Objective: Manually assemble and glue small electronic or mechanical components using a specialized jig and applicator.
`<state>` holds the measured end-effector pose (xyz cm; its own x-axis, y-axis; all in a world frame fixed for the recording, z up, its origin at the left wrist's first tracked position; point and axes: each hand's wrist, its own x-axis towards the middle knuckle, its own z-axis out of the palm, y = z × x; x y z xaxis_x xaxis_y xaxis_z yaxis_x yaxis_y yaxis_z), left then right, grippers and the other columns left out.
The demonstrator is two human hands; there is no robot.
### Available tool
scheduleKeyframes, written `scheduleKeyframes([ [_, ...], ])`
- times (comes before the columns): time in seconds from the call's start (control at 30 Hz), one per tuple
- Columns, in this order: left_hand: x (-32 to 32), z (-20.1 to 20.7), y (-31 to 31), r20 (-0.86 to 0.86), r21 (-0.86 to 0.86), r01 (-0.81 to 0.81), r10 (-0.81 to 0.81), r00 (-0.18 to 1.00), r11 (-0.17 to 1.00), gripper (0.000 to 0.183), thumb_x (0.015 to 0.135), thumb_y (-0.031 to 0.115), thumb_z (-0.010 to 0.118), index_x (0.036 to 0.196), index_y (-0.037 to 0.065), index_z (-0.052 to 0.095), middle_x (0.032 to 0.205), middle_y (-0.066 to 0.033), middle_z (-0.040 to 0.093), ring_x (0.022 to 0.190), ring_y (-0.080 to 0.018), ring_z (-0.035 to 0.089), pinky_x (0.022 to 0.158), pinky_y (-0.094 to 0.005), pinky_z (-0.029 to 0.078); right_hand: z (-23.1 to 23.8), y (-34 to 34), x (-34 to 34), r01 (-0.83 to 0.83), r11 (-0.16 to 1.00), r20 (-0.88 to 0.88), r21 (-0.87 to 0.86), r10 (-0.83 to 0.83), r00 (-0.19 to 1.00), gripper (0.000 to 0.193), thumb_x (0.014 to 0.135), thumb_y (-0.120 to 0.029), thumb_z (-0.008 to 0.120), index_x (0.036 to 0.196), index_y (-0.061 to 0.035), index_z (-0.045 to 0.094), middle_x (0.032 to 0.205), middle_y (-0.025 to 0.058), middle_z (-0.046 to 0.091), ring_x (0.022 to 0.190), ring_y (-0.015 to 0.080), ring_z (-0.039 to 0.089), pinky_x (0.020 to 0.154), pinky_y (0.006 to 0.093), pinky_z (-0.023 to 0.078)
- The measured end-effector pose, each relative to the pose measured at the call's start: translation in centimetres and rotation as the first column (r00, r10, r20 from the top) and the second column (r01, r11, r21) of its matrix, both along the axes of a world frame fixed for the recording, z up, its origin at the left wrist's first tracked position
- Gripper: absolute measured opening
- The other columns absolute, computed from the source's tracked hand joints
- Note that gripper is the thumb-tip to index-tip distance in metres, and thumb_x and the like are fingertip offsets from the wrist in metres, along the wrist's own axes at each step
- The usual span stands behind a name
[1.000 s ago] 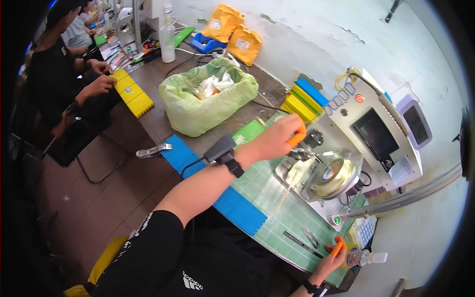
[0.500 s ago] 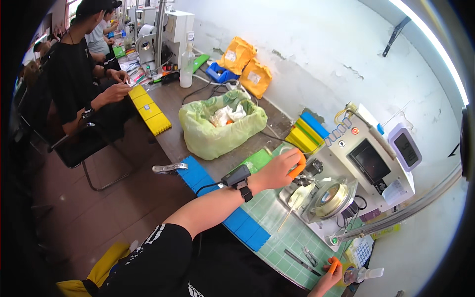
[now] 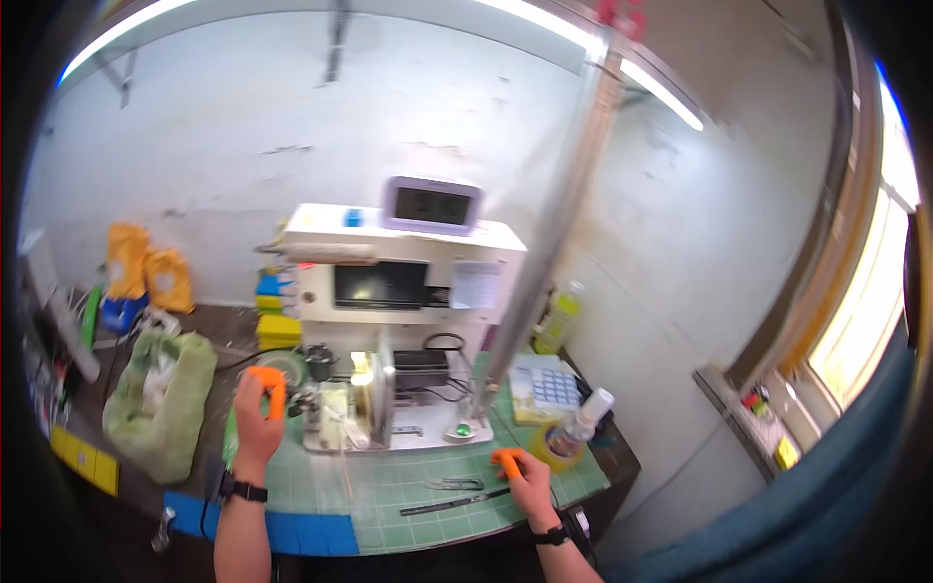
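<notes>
My left hand [image 3: 256,420] is raised at the left side of a white bench machine [image 3: 389,282], its back toward me, with an orange cover on a fingertip and a black watch on the wrist. Its fingers are curled, and I cannot tell whether they hold anything. My right hand [image 3: 528,484] rests closed on the green cutting mat [image 3: 389,491], also with an orange fingertip cover. Just left of it lie metal tweezers [image 3: 452,483] and a long thin tool [image 3: 452,503].
A digital clock [image 3: 432,206] sits on top of the machine. A slanted metal pole [image 3: 544,253] rises beside it. A capped bottle [image 3: 573,432] and a keypad [image 3: 546,387] stand at the right. A green bag [image 3: 160,403] and yellow pouches [image 3: 146,272] are at the left.
The view has swung right and up, away from the seated people, to face the machine squarely. My left hand stays by the machine's left side and my right hand stays on the mat.
</notes>
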<state>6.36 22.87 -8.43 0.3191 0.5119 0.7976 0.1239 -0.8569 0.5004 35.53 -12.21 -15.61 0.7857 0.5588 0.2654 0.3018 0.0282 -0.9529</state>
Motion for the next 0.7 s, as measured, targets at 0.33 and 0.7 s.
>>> scheduleKeyframes([
  [0.33, 1.3, -0.4, 0.6, 0.033, 0.015, 0.023, -0.023, 0.999, 1.000, 0.013, 0.093, -0.005, 0.062, 0.106, -0.002, 0.065, 0.104, -0.0157, 0.065, 0.092, -0.0310, 0.064, 0.079, -0.0352, 0.050, 0.6, -0.4, 0.8, -0.061, 0.998, -0.004, -0.010, 0.061, 0.998, 0.021, 0.109, -0.010, 0.062, 0.120, 0.0017, 0.075, 0.105, 0.0053, 0.077, 0.081, 0.0087, 0.064, 0.076, 0.0252, 0.054],
  [0.7, 0.2, -0.2, 0.3, 0.047, 0.033, -0.009, 0.007, 0.999, 0.999, 0.012, 0.093, -0.004, 0.062, 0.103, 0.000, 0.066, 0.099, -0.0110, 0.063, 0.088, -0.0252, 0.062, 0.074, -0.0332, 0.048, 0.0, 0.3, 0.6, -0.076, 0.997, 0.010, -0.032, 0.076, 0.997, 0.019, 0.107, -0.007, 0.061, 0.115, 0.0014, 0.075, 0.102, 0.0032, 0.077, 0.080, 0.0082, 0.065, 0.073, 0.0249, 0.054],
])
